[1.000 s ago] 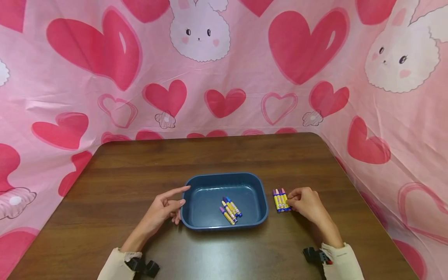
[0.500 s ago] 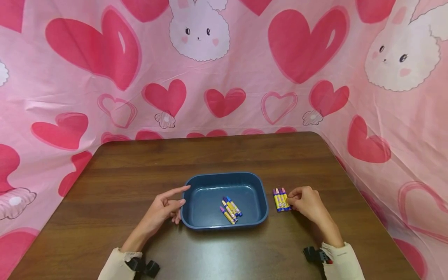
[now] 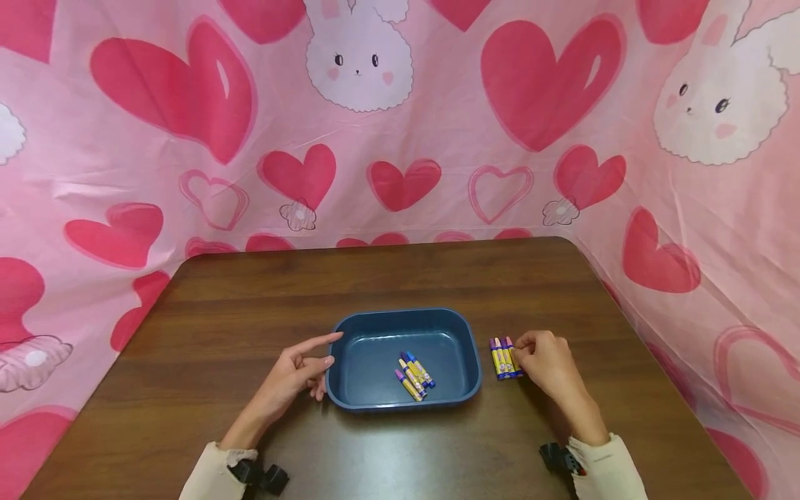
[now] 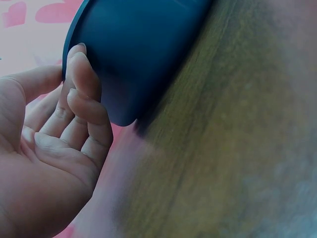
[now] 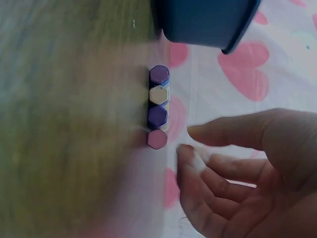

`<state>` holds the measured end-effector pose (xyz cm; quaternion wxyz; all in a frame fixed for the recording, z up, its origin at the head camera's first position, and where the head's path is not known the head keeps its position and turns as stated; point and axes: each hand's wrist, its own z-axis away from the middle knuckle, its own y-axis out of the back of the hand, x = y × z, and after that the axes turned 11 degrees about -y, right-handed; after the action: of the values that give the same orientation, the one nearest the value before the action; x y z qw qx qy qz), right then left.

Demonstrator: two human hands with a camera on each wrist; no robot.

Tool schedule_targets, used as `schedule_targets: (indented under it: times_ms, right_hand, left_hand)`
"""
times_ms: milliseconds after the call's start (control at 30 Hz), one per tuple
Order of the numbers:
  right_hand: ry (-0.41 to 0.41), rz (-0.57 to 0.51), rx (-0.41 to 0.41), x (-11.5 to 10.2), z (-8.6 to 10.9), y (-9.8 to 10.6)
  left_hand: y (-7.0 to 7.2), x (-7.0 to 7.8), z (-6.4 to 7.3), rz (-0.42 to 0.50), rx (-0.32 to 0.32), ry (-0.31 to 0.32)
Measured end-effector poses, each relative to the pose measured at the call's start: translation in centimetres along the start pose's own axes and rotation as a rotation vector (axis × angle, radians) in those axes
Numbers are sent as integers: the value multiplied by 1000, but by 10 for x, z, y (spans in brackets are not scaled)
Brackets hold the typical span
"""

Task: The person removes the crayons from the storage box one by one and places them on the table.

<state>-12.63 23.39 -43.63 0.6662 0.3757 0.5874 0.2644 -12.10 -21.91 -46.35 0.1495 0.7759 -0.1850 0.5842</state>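
Note:
My left hand (image 3: 290, 375) holds the left rim of a dark blue rectangular tray (image 3: 369, 378), its index finger and thumb over the edge and the other fingers low outside. The left wrist view shows these curved fingers against the tray wall (image 4: 133, 54). Several yellow-wrapped crayons (image 3: 409, 376) lie slanted inside the tray. To its right, a row of crayons (image 3: 502, 360) lies side by side on the table. Beside the row's right end is my right hand (image 3: 550, 361); in the right wrist view a gap separates thumb and index finger, near the pink crayon (image 5: 157, 139).
A brown wooden table (image 3: 375, 278) spreads out on every side of the tray. Behind it and along both sides hangs a pink cloth (image 3: 356, 132) printed with hearts and rabbits. Each wrist carries a small black camera, the left one (image 3: 259, 476) close to the sleeve.

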Motion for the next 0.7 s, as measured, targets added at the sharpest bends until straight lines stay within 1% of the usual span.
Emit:
schedule_targets:
  times_ms: [133, 267, 367, 433, 533, 700]
  right_hand:
    - [35, 6, 71, -15, 4, 1]
    - [119, -15, 112, -33, 8, 3]
    - [189, -29, 140, -49, 11, 5]
    - [231, -33, 145, -59, 12, 5]
    - [278, -39, 124, -75, 14, 3]
    - [325, -41, 71, -98, 16, -2]
  left_hand:
    - [0, -1, 0, -7, 0, 1]
    - [1, 0, 0, -16, 8, 18]
    - [1, 0, 0, -19, 14, 19]
    - [2, 1, 0, -19, 12, 14]
    - [1, 1, 0, -13, 9, 6]
    - [-1, 0, 1, -3, 8, -1]
